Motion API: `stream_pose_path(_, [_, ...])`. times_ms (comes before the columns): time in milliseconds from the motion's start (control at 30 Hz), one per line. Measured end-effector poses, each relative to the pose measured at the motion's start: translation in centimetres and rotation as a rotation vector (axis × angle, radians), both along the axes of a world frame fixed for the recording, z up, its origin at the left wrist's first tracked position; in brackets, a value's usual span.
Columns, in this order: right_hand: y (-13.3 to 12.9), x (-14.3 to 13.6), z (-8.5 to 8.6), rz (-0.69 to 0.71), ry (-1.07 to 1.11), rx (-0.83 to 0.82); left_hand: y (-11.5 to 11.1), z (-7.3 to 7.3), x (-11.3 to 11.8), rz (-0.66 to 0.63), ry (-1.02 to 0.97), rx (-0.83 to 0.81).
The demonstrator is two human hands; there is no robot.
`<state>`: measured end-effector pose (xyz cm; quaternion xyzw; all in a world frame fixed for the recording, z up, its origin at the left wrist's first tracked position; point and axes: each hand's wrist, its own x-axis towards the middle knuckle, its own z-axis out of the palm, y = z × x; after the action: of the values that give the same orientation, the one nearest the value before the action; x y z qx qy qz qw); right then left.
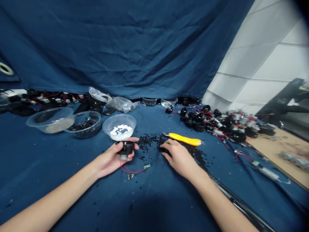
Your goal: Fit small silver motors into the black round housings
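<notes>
My left hand [112,161] is closed around a round black plastic housing [127,148] with a small grey motor [124,157] at its underside. Red wires [135,172] hang from it to a little green circuit board [146,166]. My right hand [177,156] rests at the edge of a scatter of tiny black pieces [149,141]. Its fingers are bent and close together, with something dark beneath them that I cannot make out. Just beyond that hand lies a yellow-handled cutter knife [184,139].
Clear plastic bowls stand left of centre: one with white pieces [120,120], one with black parts [98,120], one with small pale pieces [70,112]. Wired motor assemblies [217,122] are heaped at the right, near a tan board [277,148]. Plastic bags [122,104] lie at the back.
</notes>
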<state>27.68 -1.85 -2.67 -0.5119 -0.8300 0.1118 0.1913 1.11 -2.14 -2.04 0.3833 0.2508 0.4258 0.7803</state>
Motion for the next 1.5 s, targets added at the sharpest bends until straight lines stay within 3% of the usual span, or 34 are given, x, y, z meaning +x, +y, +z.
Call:
stream_pose_path(267, [0.0, -0.5, 0.0, -0.018, -0.014, -0.027, -0.4, 0.2, 0.3, -0.106, -0.034, -0.038])
stream_pose_path(433, [0.0, -0.7, 2.1, -0.082, 0.007, 0.021, -0.5, 0.1, 0.1, -0.112, -0.036, -0.032])
stream_pose_path(567, [0.8, 0.4, 3.6, -0.050, 0.015, -0.028, -0.7, 0.1, 0.2, -0.112, -0.018, -0.005])
stream_pose_path(733, [2.3, 1.9, 2.0, 0.011, 0.071, -0.139, -0.9, -0.1, 0.4, -0.124, 0.020, 0.023])
stream_pose_path(933, [3.3, 1.9, -0.2, -0.010, 0.239, -0.240, -0.8, -0.1, 0.4, -0.126, 0.050, 0.037])
stream_pose_path(1233, [4.0, 2.2, -1.0, -0.108, 0.406, -0.379, -0.6, 0.0, 0.1, -0.126, 0.040, -0.001])
stream_pose_path(1500, [4.4, 3.0, -0.6, -0.255, 0.302, -0.423, -0.2, 0.1, 0.0, -0.211, 0.045, 0.026])
